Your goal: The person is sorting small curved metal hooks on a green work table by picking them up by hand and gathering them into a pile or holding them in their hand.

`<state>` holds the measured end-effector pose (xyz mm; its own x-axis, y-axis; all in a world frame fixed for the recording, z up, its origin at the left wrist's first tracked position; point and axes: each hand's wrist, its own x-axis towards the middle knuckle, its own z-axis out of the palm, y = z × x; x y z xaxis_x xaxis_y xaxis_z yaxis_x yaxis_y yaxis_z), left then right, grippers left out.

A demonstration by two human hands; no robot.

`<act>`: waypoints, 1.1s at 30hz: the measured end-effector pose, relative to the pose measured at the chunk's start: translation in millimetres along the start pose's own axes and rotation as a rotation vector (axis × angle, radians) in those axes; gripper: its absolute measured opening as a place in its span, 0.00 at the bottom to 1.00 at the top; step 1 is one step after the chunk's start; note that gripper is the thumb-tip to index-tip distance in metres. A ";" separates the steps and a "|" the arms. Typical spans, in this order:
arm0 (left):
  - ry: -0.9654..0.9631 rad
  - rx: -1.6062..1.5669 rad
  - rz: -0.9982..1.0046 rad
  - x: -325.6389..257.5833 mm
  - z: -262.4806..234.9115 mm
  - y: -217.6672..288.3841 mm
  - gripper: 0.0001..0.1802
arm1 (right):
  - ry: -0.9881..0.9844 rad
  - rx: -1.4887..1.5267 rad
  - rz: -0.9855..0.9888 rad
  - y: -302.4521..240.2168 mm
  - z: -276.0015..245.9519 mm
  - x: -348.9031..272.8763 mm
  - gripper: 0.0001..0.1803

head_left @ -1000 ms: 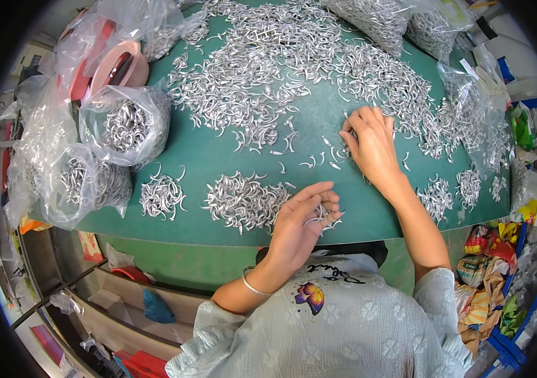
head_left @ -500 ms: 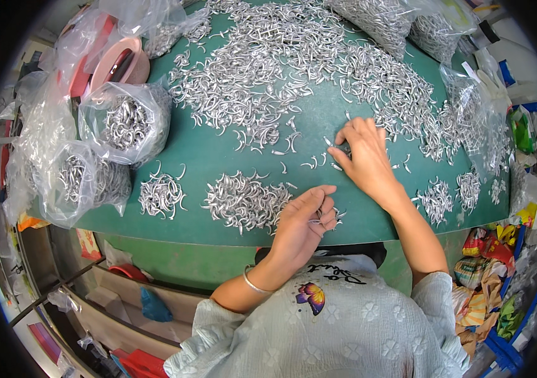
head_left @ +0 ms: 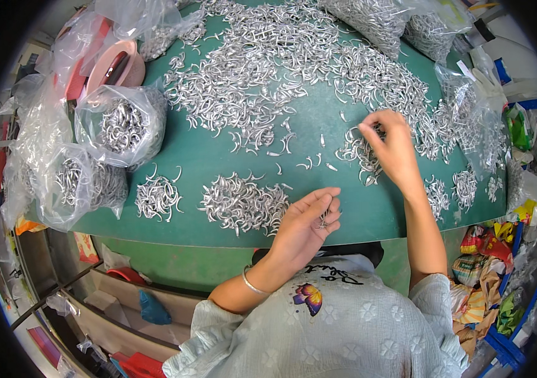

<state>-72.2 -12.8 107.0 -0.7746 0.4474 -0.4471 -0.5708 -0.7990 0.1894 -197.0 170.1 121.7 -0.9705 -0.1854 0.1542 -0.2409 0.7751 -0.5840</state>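
Observation:
A green table [head_left: 218, 154] is strewn with small curved silver metal hooks [head_left: 262, 82]. My left hand [head_left: 306, 227] rests palm up at the near edge, fingers curled around a few hooks, beside a sorted heap of hooks [head_left: 240, 205]. My right hand [head_left: 391, 148] reaches out over a small cluster of hooks [head_left: 356, 154], fingertips pinched together at the scattered pieces; whether it holds one I cannot tell. A smaller heap [head_left: 158, 196] lies further left.
Clear plastic bags of hooks [head_left: 117, 126] stand at the left, with a pink tape roll [head_left: 114, 63] behind them. More bags [head_left: 375, 19] lie at the far right. Shelves with oddments sit under the table; colourful clutter [head_left: 482, 264] is at the right.
My right hand has moved from the middle of the table to the right, onto the small cluster. My left hand stays at the near edge, holding hooks.

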 end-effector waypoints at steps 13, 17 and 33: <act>0.037 -0.061 -0.024 0.8 -4.7 2.2 0.15 | -0.174 -0.125 -0.042 4.1 -21.1 -10.0 0.06; 0.109 -0.002 0.009 0.7 7.1 1.9 0.17 | -0.014 -0.273 -0.263 -2.1 3.2 2.2 0.06; 0.027 0.031 0.064 7.6 12.3 0.5 0.23 | -0.238 0.415 0.021 -26.3 -21.3 -40.8 0.08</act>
<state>-81.7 -4.8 114.5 -0.8026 0.3840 -0.4566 -0.5285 -0.8127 0.2455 -150.8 170.1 147.7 -0.9393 -0.3426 -0.0194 -0.1584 0.4829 -0.8612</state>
